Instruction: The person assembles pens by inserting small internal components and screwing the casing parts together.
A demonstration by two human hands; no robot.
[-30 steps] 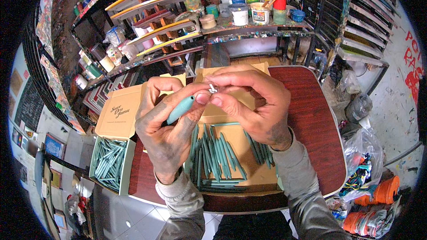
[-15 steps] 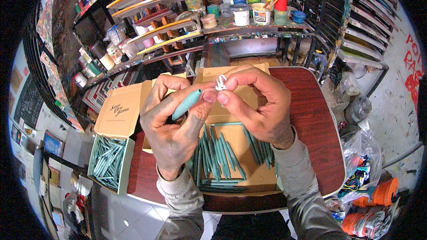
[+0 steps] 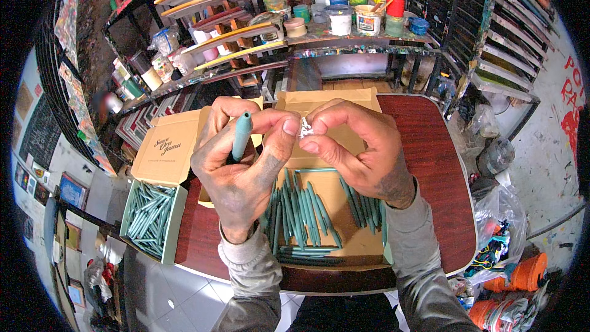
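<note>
Above the open cardboard box, my left hand (image 3: 236,175) has a teal pen-shaped barrel (image 3: 241,138) tucked between its fingers, its tapered, holed tip pointing up. The thumb and forefinger of that hand press together beside a small white piece (image 3: 305,128) with thin prongs. My right hand (image 3: 369,154) is closed in a pinch on this white piece. Its exact kind is too small to tell. Below both hands, several more teal barrels (image 3: 301,209) lie in rows in the cardboard box (image 3: 332,247), partly hidden by my hands and wrists.
On the left, a second box (image 3: 161,160) with its lid raised holds a heap of teal barrels (image 3: 149,215). Both boxes rest on the dark red-brown table (image 3: 424,166). Paint tubs (image 3: 340,21) stand on the shelf behind. A clear plastic bag (image 3: 501,221) sits right of the table.
The teal barrel in my left hand has swung from a slant to nearly upright. Both hands still meet at the white piece, which has shifted slightly. The camera view has moved a little.
</note>
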